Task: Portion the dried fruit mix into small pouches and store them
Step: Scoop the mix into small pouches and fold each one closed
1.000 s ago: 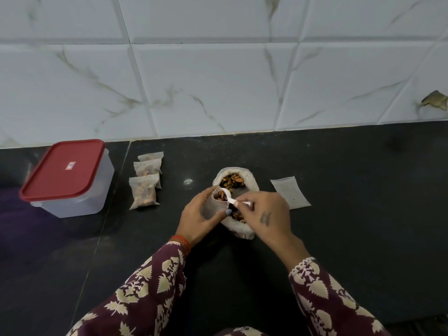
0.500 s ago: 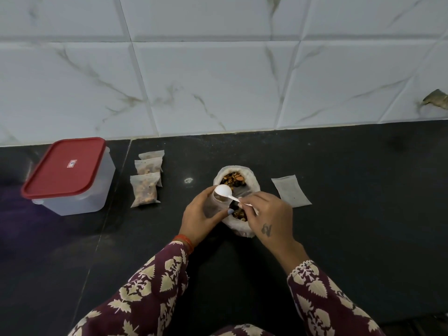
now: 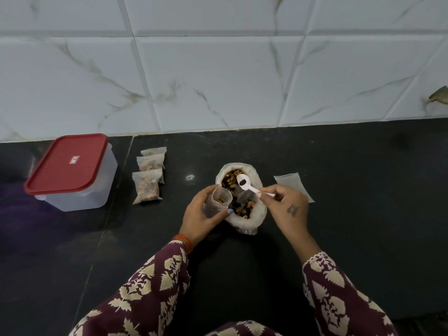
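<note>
Pinching a small white plastic spoon (image 3: 244,183), bowl pointing up-left over the open mix bag (image 3: 242,214), the right hand (image 3: 286,207); left hand (image 3: 201,217) grips an open clear pouch (image 3: 219,201) beside bare black table (image 3: 351,178).

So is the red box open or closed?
Closed. The red lid lies flat over the whole top of the clear box, with its rim wrapped around the box's edge and no gap showing.

Right hand (image 3: 286,207) hides the spoon (image 3: 244,184) handle's end
</note>
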